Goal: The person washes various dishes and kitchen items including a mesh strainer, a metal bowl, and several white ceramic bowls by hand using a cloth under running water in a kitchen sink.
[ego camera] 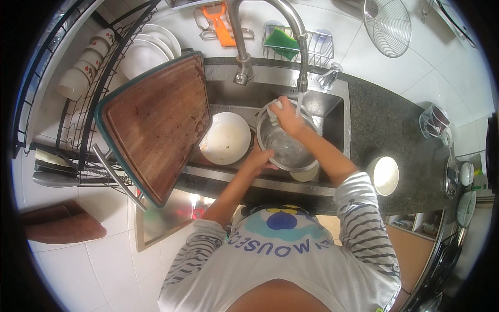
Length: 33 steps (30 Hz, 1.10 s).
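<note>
A round stainless steel basin [286, 146] is tilted under the running faucet [302, 84], with some water inside. My left hand [264, 158] grips its near-left rim, thumb on the inner side. Against the far-left inner wall, my right hand [287, 116] presses a pale cloth [274, 113]. The water stream falls right beside that hand. Left of the basin, a white plate [225, 138] with food specks lies in the steel sink [331, 191]. Part of a pale bowl [304, 174] shows beneath the basin's near edge.
A wooden cutting board [156, 124] leans over the sink's left side. White plates [146, 54] and several cups [91, 58] stand in a black rack. A white bowl [384, 175] rests on the dark countertop [382, 117]. A wire caddy [298, 45] holds a green sponge [282, 43].
</note>
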### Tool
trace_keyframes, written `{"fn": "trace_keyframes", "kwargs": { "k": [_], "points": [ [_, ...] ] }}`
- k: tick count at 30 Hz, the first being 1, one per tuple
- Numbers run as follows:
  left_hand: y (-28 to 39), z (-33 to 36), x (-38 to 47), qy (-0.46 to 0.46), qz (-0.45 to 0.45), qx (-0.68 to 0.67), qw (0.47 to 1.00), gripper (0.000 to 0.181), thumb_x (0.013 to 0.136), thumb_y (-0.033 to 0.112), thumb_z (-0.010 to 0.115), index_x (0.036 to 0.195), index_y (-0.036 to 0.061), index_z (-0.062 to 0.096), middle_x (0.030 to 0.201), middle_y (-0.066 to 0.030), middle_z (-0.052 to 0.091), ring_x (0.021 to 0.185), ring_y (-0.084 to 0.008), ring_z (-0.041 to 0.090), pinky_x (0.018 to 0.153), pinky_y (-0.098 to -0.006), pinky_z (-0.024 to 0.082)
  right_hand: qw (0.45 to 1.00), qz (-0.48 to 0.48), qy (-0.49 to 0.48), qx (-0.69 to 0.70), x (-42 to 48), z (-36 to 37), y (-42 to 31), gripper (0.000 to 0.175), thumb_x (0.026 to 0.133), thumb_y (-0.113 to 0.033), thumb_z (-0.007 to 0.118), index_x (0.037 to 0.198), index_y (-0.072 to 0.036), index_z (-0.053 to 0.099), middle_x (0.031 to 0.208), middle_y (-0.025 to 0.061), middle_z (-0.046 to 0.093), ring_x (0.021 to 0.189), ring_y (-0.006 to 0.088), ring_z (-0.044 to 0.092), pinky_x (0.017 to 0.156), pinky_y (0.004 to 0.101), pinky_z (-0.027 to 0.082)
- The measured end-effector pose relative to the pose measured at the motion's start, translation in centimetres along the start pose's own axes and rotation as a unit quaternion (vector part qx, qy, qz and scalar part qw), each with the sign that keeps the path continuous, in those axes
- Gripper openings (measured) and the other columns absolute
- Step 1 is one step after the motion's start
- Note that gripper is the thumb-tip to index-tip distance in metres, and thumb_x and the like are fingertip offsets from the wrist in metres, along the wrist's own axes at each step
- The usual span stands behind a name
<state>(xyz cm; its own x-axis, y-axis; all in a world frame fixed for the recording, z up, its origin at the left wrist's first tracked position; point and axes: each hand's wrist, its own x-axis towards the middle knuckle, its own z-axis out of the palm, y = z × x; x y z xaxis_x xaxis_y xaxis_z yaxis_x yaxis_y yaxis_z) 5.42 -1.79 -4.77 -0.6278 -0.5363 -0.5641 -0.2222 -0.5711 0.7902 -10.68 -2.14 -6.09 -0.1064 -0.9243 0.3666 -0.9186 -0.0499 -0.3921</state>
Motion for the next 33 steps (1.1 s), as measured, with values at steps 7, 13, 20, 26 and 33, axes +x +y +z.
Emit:
{"fn": "trace_keyframes", "kwargs": {
  "k": [7, 13, 20, 26, 33],
  "points": [
    [-0.9, -0.3, 0.5, -0.021, -0.008, -0.022, 0.999, 0.066, 0.059, 0.005, 0.05, 0.116, 0.0121, 0.018, 0.099, -0.0132, 0.044, 0.073, -0.0258, 0.054, 0.045, -0.0327, 0.049, 0.94, -0.177, -0.179, -0.23, -3.2, -2.3, 3.7, 0.018, 0.068, -0.014, 0.047, 0.085, -0.014, 0.053, 0.089, 0.0056, 0.043, 0.092, 0.0238, 0.042, 0.067, 0.034, 0.041],
    [-1.4, -0.9, 0.6, 0.002, -0.027, -0.075, 0.997, 0.049, 0.06, 0.006, 0.051, 0.106, 0.0051, 0.035, 0.085, -0.0103, 0.052, 0.063, -0.022, 0.056, 0.045, -0.0309, 0.048, 0.86, -0.029, -0.327, -0.391, -5.9, -1.3, 1.5, 0.031, 0.065, -0.015, 0.052, 0.096, -0.017, 0.053, 0.101, 0.0064, 0.046, 0.095, 0.0207, 0.042, 0.071, 0.0348, 0.039],
    [-1.7, -1.3, 0.8, -0.018, -0.05, -0.065, 0.996, 0.047, 0.06, 0.006, 0.05, 0.104, 0.005, 0.037, 0.084, -0.0104, 0.052, 0.067, -0.0209, 0.055, 0.048, -0.0311, 0.048, 0.845, -0.004, -0.511, 0.154, -6.1, 1.3, -0.6, 0.04, 0.06, -0.009, 0.053, 0.099, -0.01, 0.048, 0.103, 0.0172, 0.041, 0.094, 0.0301, 0.043, 0.075, 0.0334, 0.038],
    [-1.4, -1.4, 0.4, -0.011, -0.026, -0.039, 0.999, 0.049, 0.06, 0.006, 0.048, 0.107, 0.005, 0.035, 0.087, -0.0105, 0.05, 0.067, -0.0205, 0.055, 0.049, -0.0313, 0.049, 0.967, 0.044, -0.151, 0.2, -2.9, 1.7, -4.2, 0.044, 0.054, 0.002, 0.052, 0.095, -0.01, 0.043, 0.094, 0.0139, 0.038, 0.085, 0.0327, 0.044, 0.07, 0.0354, 0.04],
    [-0.4, -0.6, -0.3, 0.035, -0.022, 0.023, 0.999, 0.052, 0.06, 0.005, 0.046, 0.11, 0.0047, 0.032, 0.089, -0.0113, 0.049, 0.071, -0.0214, 0.055, 0.051, -0.0319, 0.051, 0.982, -0.063, -0.139, -0.114, -2.0, 0.5, -0.4, 0.032, 0.064, -0.008, 0.05, 0.096, -0.014, 0.048, 0.098, 0.0115, 0.039, 0.089, 0.0294, 0.044, 0.071, 0.0354, 0.042]
  ]
}}
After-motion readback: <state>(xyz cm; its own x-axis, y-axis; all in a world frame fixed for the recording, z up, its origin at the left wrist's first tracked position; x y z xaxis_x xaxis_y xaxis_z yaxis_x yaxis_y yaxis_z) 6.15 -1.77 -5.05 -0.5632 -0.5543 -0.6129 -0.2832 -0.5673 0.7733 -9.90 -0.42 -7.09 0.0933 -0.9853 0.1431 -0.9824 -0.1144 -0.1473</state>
